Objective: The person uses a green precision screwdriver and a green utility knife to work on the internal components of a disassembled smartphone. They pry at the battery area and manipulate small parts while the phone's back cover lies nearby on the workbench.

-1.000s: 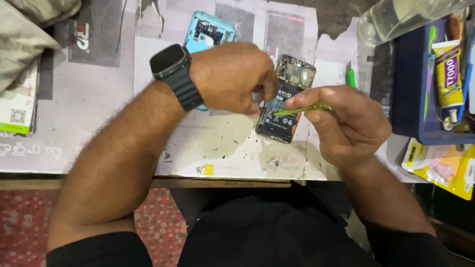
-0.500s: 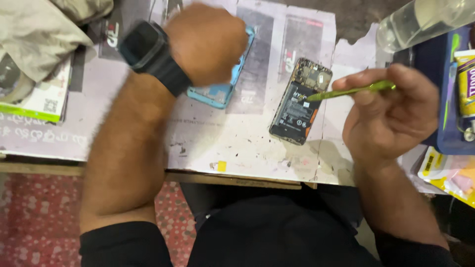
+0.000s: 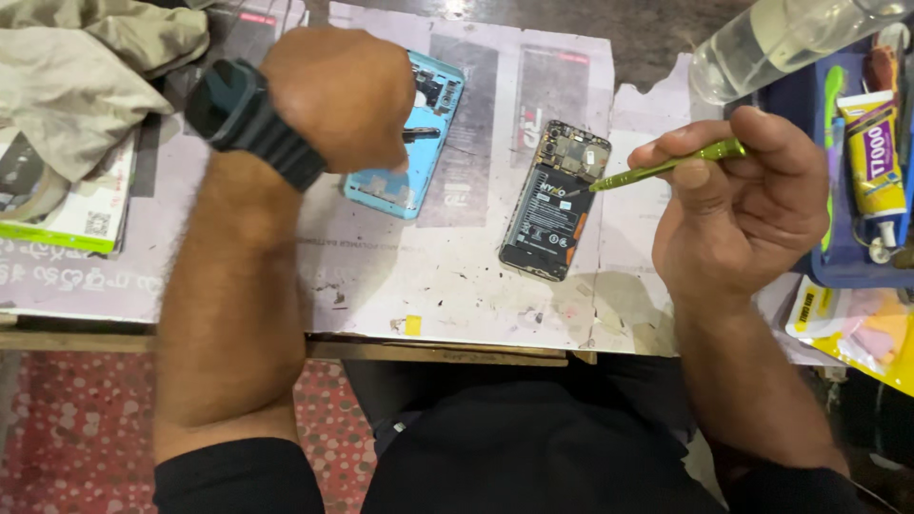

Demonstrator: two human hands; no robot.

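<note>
Left hand (image 3: pixel 343 95) now over blue back cover (image 3: pixel 409 143), off opened phone (image 3: pixel 554 200)

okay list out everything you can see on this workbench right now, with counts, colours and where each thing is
opened phone: 1, black and gold insides, centre of the paper
back cover: 1, light blue, left of the phone, partly under the left hand
screwdriver: 1, green, in the right hand, tip at the phone's edge
newspaper: several sheets, whitish, covering the bench
cloth: 1, beige, top left
bottle: 1, clear, top right
tray: 1, blue, right edge
glue tube: 1, white and yellow, in the tray
watch: 1, black, left wrist
left hand: over the back cover
right hand: gripping the screwdriver
</note>
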